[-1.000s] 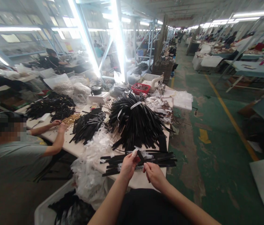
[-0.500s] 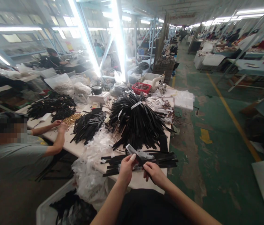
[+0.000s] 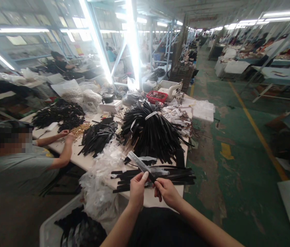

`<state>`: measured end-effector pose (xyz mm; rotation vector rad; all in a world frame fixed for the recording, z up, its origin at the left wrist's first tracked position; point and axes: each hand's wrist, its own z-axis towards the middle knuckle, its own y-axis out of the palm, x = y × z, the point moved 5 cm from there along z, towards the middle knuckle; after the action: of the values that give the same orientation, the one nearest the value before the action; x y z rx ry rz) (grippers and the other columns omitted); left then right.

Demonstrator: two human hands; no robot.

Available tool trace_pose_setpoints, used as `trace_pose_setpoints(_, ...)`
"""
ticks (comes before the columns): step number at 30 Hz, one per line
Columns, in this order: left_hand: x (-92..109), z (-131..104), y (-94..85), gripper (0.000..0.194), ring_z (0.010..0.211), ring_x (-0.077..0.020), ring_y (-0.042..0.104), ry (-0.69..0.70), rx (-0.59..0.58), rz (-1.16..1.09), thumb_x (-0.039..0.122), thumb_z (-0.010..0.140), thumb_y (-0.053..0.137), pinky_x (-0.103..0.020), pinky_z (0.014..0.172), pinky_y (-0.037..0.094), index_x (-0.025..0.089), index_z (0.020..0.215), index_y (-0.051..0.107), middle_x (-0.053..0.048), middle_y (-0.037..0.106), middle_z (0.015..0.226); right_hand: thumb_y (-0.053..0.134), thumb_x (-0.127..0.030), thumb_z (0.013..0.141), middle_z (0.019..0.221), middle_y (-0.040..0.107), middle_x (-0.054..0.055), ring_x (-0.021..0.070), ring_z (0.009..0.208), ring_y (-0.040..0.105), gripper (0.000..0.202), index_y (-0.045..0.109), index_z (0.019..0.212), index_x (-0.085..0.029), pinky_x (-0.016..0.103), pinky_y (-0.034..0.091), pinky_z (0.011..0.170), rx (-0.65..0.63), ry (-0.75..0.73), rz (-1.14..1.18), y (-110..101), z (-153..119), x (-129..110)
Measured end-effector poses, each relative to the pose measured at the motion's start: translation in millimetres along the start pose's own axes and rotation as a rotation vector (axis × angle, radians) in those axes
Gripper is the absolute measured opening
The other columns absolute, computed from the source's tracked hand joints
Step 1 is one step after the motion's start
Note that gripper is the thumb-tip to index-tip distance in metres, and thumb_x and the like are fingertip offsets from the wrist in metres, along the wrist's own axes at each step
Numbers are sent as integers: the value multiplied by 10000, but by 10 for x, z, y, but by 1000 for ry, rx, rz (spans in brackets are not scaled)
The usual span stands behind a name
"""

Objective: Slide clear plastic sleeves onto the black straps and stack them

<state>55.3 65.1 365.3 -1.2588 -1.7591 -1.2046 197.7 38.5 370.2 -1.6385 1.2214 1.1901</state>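
A narrow black strip with a whitish, see-through film end (image 3: 137,162) runs up and to the left from my hands. My left hand (image 3: 137,189) pinches it with the thumb on top. Close beside it, my right hand (image 3: 167,192) grips the strip's black lower part, fingers curled. Below and behind the hands, several loose black strips (image 3: 183,175) lie crosswise on the table's near edge. A large bundle of black strips (image 3: 155,137), tied with a white band, stands just beyond them.
A smaller pile of black strips (image 3: 96,137) and crumpled white film (image 3: 101,175) lie to the left. A co-worker (image 3: 13,168) sits there, hands at golden pieces (image 3: 80,129). A white bin (image 3: 47,223) stands at lower left, a red basket (image 3: 157,96) farther back.
The strip's whitish end now reaches farther up and left, with more of it showing. Both hands have shifted slightly left and stay closed on the strip.
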Motion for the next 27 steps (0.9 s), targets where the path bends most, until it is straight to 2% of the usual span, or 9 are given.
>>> trace_pose_setpoints(4,-178,-99,106,295,534,-173,598,-136,-172,-90,437,761,809,-296,576,508,155,775,725,-31,645,591,474,-600,960,602,631,5,106,406,527,472,573,774,-177,209,386,406,17,-27,29,19,2,-13)
trace_pose_setpoints(9,-221,-30,174,409,741,-214,697,-368,-160,-360,539,844,699,-308,645,562,152,977,695,-138,745,946,471,-656,933,610,642,-3,106,362,523,495,565,832,-180,202,367,359,-39,37,62,130,-6,158)
trace_pose_setpoints(12,-271,-39,235,432,548,-162,640,-307,-47,-322,588,851,662,-263,484,507,159,905,667,-98,727,822,474,-652,931,598,635,-5,117,353,544,491,540,797,-184,202,364,343,-30,49,69,168,-4,218)
trace_pose_setpoints(16,-366,-162,348,511,327,-95,426,-251,-119,-174,646,854,615,-225,311,320,144,932,673,-16,622,592,460,-592,957,631,646,6,140,408,599,449,564,832,-174,221,424,397,-23,-1,87,145,-16,150)
trace_pose_setpoints(19,-237,-138,242,414,559,-153,623,-126,-38,-238,572,840,678,-242,479,476,161,882,648,-57,700,749,474,-490,961,722,690,39,177,548,669,356,592,870,-167,276,526,546,-120,2,46,144,-90,90)
trace_pose_setpoints(21,-72,-84,119,362,713,-182,671,-28,44,-305,517,831,712,-289,658,541,164,844,631,-62,712,814,567,-384,910,843,720,69,213,759,706,226,622,906,-165,325,555,736,-44,-34,-138,50,-192,36)
trace_pose_setpoints(23,89,-44,19,336,705,-175,654,40,76,-333,489,842,708,-308,714,536,165,819,622,-38,682,764,666,-288,822,980,722,88,238,942,679,190,656,969,-167,344,524,866,74,-63,-355,-100,-354,-27)
trace_pose_setpoints(25,199,-35,-52,330,642,-157,618,74,77,-326,480,855,693,-294,673,513,166,794,612,-18,643,707,717,-251,770,1031,722,78,237,978,665,249,696,1008,-180,318,512,875,-36,-36,-462,-184,-549,-53)
trace_pose_setpoints(27,233,-50,-107,338,616,-152,597,78,83,-302,483,857,687,-283,637,493,164,778,610,-19,628,688,720,-262,783,1011,743,48,219,951,682,234,749,1010,-210,282,510,858,-361,12,-457,-190,-773,-46)
